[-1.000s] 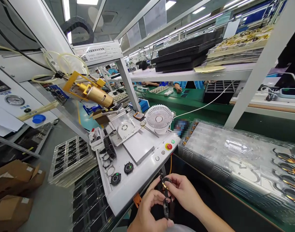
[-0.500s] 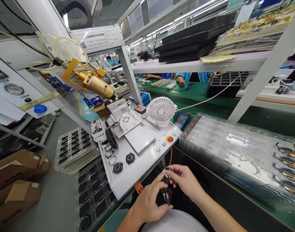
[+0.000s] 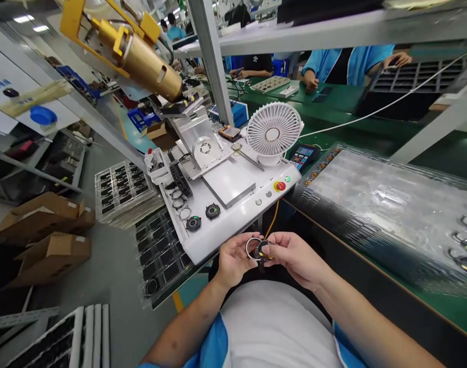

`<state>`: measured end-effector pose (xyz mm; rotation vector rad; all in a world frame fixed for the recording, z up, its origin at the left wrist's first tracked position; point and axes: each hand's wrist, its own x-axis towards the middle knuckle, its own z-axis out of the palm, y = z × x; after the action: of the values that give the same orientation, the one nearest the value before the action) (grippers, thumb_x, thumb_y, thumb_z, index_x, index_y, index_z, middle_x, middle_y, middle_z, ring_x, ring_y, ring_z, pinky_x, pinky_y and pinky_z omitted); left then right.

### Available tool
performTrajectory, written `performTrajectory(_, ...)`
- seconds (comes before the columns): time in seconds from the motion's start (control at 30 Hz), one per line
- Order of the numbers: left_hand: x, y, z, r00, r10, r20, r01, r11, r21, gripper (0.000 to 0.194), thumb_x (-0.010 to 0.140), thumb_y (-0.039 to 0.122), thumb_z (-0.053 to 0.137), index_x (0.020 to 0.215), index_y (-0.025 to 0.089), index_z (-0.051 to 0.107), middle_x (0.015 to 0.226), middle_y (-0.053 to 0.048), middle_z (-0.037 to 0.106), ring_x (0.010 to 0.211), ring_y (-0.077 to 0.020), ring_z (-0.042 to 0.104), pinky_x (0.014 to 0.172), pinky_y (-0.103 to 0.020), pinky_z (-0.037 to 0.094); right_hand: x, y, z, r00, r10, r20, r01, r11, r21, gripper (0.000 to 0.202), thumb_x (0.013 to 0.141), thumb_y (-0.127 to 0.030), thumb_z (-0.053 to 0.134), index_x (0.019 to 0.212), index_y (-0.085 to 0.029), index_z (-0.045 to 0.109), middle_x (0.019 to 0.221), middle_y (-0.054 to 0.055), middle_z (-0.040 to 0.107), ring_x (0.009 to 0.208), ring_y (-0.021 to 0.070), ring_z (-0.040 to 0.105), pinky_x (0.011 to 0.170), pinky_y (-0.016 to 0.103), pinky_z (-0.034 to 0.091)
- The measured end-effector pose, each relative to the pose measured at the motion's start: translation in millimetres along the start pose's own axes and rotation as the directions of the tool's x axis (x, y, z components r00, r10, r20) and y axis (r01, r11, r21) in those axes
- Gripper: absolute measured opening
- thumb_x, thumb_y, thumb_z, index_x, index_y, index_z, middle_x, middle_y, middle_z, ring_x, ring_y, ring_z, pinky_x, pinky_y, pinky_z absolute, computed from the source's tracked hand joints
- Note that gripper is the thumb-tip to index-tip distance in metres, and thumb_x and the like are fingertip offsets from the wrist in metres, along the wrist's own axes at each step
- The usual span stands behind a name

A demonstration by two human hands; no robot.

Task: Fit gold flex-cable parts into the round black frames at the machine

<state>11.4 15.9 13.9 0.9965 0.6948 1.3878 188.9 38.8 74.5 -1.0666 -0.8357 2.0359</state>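
Just in front of my body, my left hand grips a round ring-shaped part with a pale rim, fingers above and thumb below. My right hand pinches a small dark round part with a gold-coloured edge, right against the ring. Where the two parts touch is partly hidden by my fingers. On the white machine base beyond my hands lie two black round modules, one near the corner and another to its right, with thin rings beside them.
A white fan stands at the machine's back right, near a red button. Stacked clear trays are on the right. Trays of black parts sit at left. A brass cylinder hangs overhead. Other people work across the green bench.
The view has tilted down and moved closer. My hands have turned the held parts, so the pale ring now faces up and the dark round part shows beside it.
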Motion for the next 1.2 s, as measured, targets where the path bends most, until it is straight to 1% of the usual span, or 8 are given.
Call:
performTrajectory(0.07,-2.6,-2.8,-1.1,1.0,0.007,0.009,-0.007,1.0,-0.014,0.053,0.067,0.031,0.096,0.116,0.029,0.077,0.122,-0.008,0.079,0.112,-0.0284,0.076,0.096,-0.042,0.062,-1.1,2.4,8.6,1.0,-0.01,-0.02,0.01,1.0,-0.007,0.045,0.054,-0.038,0.094,0.064,-0.018,0.056,0.063,-0.001,0.063,0.058,0.0122,0.058,0.059,0.025,0.052)
performTrajectory(0.17,-5.6,-6.5,-5.5,0.999,0.039,-0.019,-0.039,0.999,0.007,0.057,0.062,0.032,0.098,0.114,0.028,0.078,0.119,-0.009,0.08,0.108,-0.0282,0.077,0.089,-0.039,0.065,-1.7,6.3,18.9,0.991,-0.102,-0.085,0.096,0.993,-0.065,0.037,0.057,-0.03,0.087,0.067,-0.019,0.054,0.061,-0.003,0.06,0.056,0.011,0.054,0.054,0.022,0.045)
performTrajectory(0.27,-7.3,-8.5,-10.4,0.996,0.06,-0.064,-0.057,0.997,0.049,0.06,0.056,0.034,0.1,0.111,0.027,0.079,0.115,-0.009,0.081,0.102,-0.0268,0.079,0.086,-0.037,0.066,-1.0,8.9,25.5,0.974,-0.19,-0.122,0.171,0.974,-0.149,0.033,0.059,-0.027,0.081,0.069,-0.021,0.05,0.062,-0.004,0.056,0.055,0.0099,0.048,0.049,0.021,0.037)
performTrajectory(0.4,-8.0,-7.3,-14.0,0.995,0.085,-0.047,-0.082,0.995,0.062,0.058,0.057,0.032,0.1,0.112,0.031,0.079,0.115,-0.006,0.082,0.101,-0.0248,0.08,0.088,-0.036,0.066,1.3,11.0,31.2,0.961,-0.251,-0.118,0.224,0.954,-0.202,0.032,0.062,-0.026,0.076,0.072,-0.022,0.046,0.059,-0.007,0.052,0.053,0.0087,0.044,0.048,0.02,0.034)
performTrajectory(0.57,-8.1,-4.7,-15.2,0.995,0.098,-0.034,-0.096,0.994,0.056,0.058,0.058,0.03,0.1,0.112,0.033,0.079,0.116,-0.006,0.081,0.099,-0.0243,0.08,0.088,-0.034,0.067,3.5,9.7,35.9,0.973,-0.217,-0.078,0.207,0.971,-0.121,0.036,0.063,-0.024,0.077,0.078,-0.023,0.043,0.062,-0.008,0.057,0.053,0.0091,0.05,0.049,0.02,0.039)
performTrajectory(0.77,-7.9,-4.5,-16.8,0.995,0.032,-0.092,-0.027,0.998,0.062,0.058,0.051,0.035,0.102,0.105,0.031,0.082,0.111,-0.007,0.082,0.096,-0.0273,0.081,0.087,-0.038,0.068,2.9,4.2,38.1,0.977,-0.184,-0.107,0.166,0.973,-0.161,0.035,0.06,-0.028,0.075,0.077,-0.024,0.044,0.064,-0.007,0.059,0.053,0.0091,0.051,0.048,0.019,0.041)
performTrajectory(0.9,-8.5,-3.4,-17.6,0.995,0.018,-0.096,-0.013,0.999,0.049,0.058,0.05,0.032,0.102,0.105,0.031,0.082,0.111,-0.007,0.082,0.096,-0.0279,0.081,0.086,-0.039,0.068,2.8,4.5,37.6,0.98,-0.171,-0.103,0.156,0.978,-0.141,0.036,0.059,-0.025,0.074,0.078,-0.023,0.044,0.068,-0.006,0.062,0.053,0.0086,0.053,0.048,0.019,0.041)
performTrajectory(1.2,-10.1,-6.9,-19.8,0.995,0.056,-0.08,-0.05,0.996,0.08,0.059,0.052,0.031,0.102,0.107,0.031,0.082,0.111,-0.006,0.083,0.098,-0.0277,0.08,0.085,-0.037,0.068,4.8,12.8,35.1,0.978,-0.186,-0.09,0.18,0.981,-0.069,0.039,0.062,-0.023,0.079,0.08,-0.023,0.044,0.071,-0.006,0.063,0.054,0.0085,0.057,0.05,0.019,0.045)
